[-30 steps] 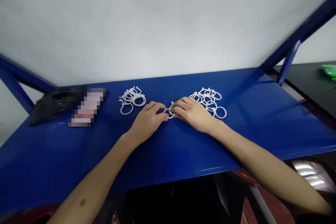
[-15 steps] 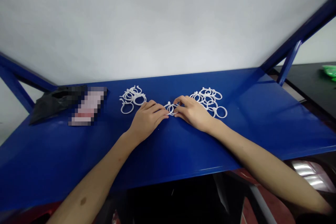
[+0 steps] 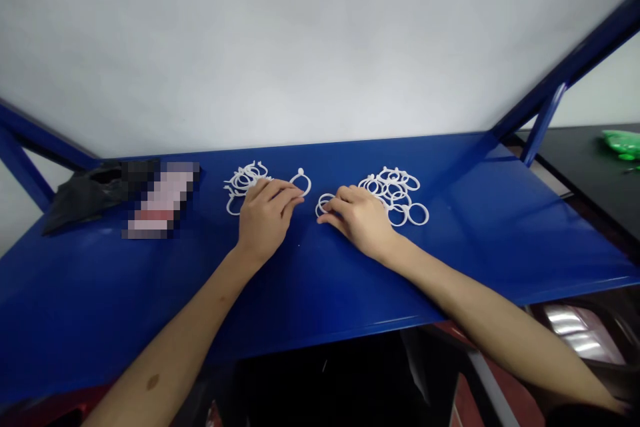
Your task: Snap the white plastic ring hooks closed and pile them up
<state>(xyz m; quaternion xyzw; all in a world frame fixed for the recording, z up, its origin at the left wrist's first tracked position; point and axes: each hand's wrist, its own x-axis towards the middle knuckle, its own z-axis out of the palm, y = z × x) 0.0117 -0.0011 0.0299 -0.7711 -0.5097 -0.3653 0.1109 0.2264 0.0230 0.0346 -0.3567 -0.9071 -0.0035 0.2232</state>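
Note:
My left hand (image 3: 267,217) is closed, its thumb and fingertips pinching a white plastic ring (image 3: 309,185) with a small round knob at its top. The ring is tilted up. My right hand (image 3: 357,217) is closed over white rings (image 3: 326,196) at the middle of the blue table; at least two overlapping loops show beside its fingertips. Behind and partly hidden by my left hand lies a pile of white rings (image 3: 245,178) with small stems. Beyond my right hand, a second pile of similar rings (image 3: 400,197) lies spread out.
The blue table (image 3: 325,293) backs onto a pale wall. At its left lie a black plastic bag (image 3: 80,203) and a pixelated pinkish packet (image 3: 163,197). Blue frame posts (image 3: 545,123) rise at both ends. A green item (image 3: 623,141) rests on a dark surface at far right.
My hands have moved apart from the overlapping rings between them. My left hand has gone left with one knobbed ring, while the right stays near the other rings.

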